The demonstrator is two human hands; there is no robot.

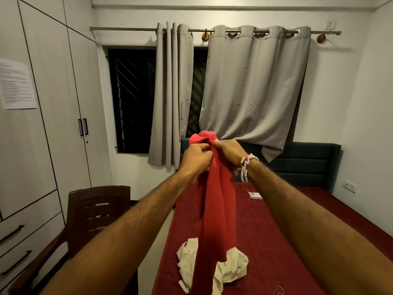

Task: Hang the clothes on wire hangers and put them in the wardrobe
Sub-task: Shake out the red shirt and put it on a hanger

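A red garment (217,201) hangs in the air over the bed, bunched at its top. My left hand (195,160) grips the bunched top from the left, and my right hand (228,151), with bead bracelets on its wrist, grips it from the right. Behind the hanging cloth a crumpled beige garment (231,267) lies on the bed. A thin wire hanger (279,290) shows partly at the bottom edge on the bed. The white wardrobe (53,103) stands at the left with its doors closed.
The bed has a dark red sheet (287,231) and a dark blue headboard (306,165). A brown chair (93,211) stands between bed and wardrobe. A small white packet (254,194) lies on the sheet. Grey curtains (253,86) cover the window behind.
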